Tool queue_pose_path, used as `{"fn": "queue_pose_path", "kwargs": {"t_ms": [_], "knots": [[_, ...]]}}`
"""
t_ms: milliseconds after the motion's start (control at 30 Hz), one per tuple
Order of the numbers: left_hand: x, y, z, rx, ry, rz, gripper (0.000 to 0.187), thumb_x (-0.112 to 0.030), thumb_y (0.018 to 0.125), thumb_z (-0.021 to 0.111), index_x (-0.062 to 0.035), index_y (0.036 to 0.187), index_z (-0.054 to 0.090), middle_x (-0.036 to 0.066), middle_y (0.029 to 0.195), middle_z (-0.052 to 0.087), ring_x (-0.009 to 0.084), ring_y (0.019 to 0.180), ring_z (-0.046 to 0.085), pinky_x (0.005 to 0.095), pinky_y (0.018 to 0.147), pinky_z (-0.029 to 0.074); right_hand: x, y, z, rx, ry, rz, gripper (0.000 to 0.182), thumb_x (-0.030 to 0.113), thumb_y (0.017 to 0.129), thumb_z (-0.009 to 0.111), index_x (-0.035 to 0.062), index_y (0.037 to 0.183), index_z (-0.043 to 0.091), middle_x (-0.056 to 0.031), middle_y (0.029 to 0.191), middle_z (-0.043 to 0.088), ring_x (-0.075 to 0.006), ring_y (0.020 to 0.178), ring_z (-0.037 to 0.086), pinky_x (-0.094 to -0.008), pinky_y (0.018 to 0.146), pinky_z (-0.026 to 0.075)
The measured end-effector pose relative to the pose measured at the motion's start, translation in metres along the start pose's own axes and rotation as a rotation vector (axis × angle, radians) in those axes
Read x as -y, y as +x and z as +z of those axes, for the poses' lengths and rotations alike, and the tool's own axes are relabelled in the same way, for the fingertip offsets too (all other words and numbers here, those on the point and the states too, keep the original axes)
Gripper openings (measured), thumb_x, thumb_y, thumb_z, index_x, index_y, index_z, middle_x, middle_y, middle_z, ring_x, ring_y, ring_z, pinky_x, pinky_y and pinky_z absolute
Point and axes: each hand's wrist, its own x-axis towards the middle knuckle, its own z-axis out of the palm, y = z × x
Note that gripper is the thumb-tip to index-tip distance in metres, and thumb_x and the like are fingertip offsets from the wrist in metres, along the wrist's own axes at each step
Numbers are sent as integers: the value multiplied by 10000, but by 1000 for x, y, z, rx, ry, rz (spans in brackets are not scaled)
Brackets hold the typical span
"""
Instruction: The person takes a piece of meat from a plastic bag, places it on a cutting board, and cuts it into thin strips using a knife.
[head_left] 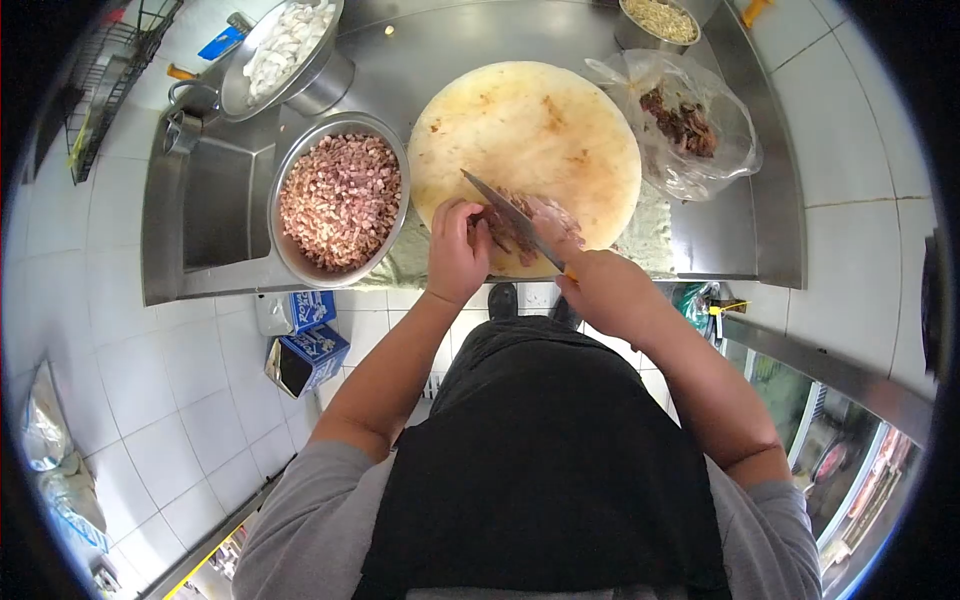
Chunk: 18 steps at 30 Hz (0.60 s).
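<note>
My right hand [612,292] is closed round the orange handle of a kitchen knife [515,218]. The blade slants up and left across dark reddish meat [550,217] near the front of a round, stained cutting board [520,110]. My left hand [460,256] has its fingers curled down on the left end of the meat, just left of the blade; the fingertips are partly hidden. Close to that hand stands a metal bowl [402,200] heaped with small diced meat [342,203].
On the steel counter [450,40], a clear plastic bag [735,150] with dark meat lies right of the board. Behind it sits a bowl of pale shreds [660,18]. White pieces fill a colander [290,50] at back left, near a sink [225,205]. A towel [645,235] lies beneath the board.
</note>
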Motion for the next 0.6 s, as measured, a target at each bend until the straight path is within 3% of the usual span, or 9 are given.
{"fn": "queue_pose_path", "kwargs": {"t_ms": [200, 433, 600], "knots": [[0, -1, 3, 28, -4, -73, 285, -2, 830, 699, -5, 1098, 602, 242, 1164, 595, 438, 1125, 577, 485, 989, 479, 15, 5, 0, 42, -22, 35, 713, 197, 984, 552, 220, 1640, 273, -243, 1006, 739, -420, 870, 729, -536, 795, 580], [-2, 2, 1, 27, -5, -54, 311, -1, 782, 706, -13, 1075, 602, 236, 1170, 595, 438, 1107, 580, 490, 971, 485, 12, 6, -5, 27, -23, 9, 705, 193, 984, 543, 220, 1636, 279, -253, 1011, 734, -418, 891, 727, -535, 805, 583], [-4, 4, 1, 5, 64, 20, 302, 8, 791, 691, -13, 1076, 592, 210, 1107, 596, 414, 1047, 588, 466, 933, 497, 11, -4, -16, 138, 100, 64, 736, 166, 964, 571, 233, 1636, 278, -257, 995, 729, -438, 901, 714, -541, 814, 563]]}}
